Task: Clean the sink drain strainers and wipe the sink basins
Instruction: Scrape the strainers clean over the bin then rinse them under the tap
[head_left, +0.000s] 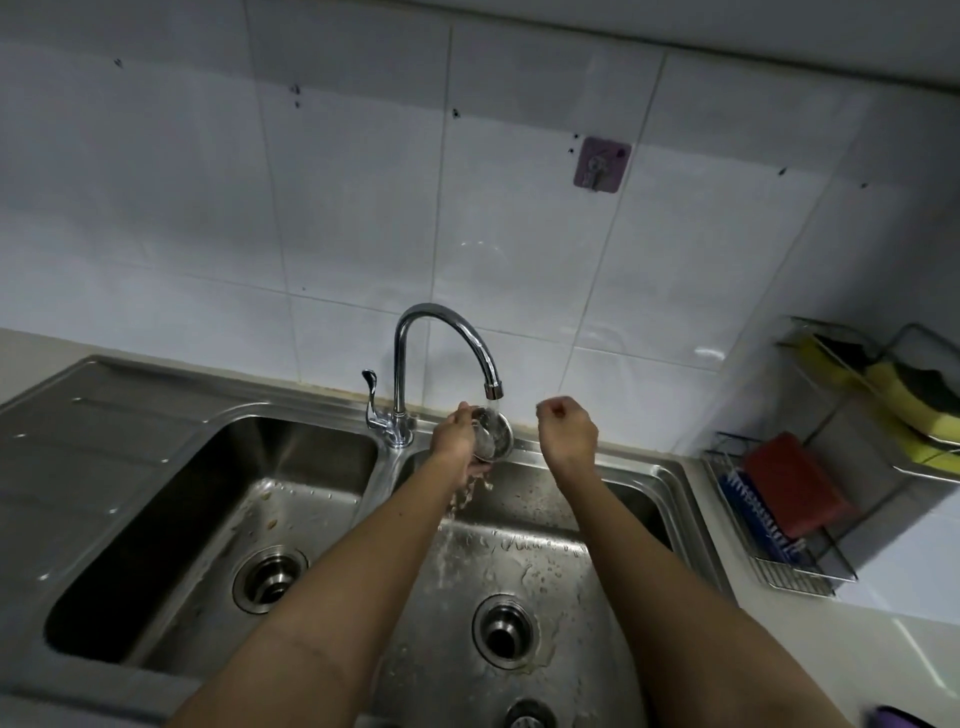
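Observation:
My left hand (457, 436) grips a round steel drain strainer (494, 436) under the running spout of the chrome faucet (447, 332). Water runs off the strainer and my hand into the right basin (566, 551). My right hand (566, 431) hovers just right of the spout, its fingers curled shut with nothing in them. The right basin's drain hole (503, 631) stands open and dark. The left basin (208, 519) has a strainer (270, 577) seated in its drain and brown residue on its floor.
A wire rack (779, 525) on the right counter holds a red sponge (795, 483) and a blue brush. Higher up, a second rack (857, 374) carries yellow-and-dark scouring sponges. A purple adhesive hook (601, 164) sticks to the tiled wall. A ribbed drainboard (88, 431) lies left.

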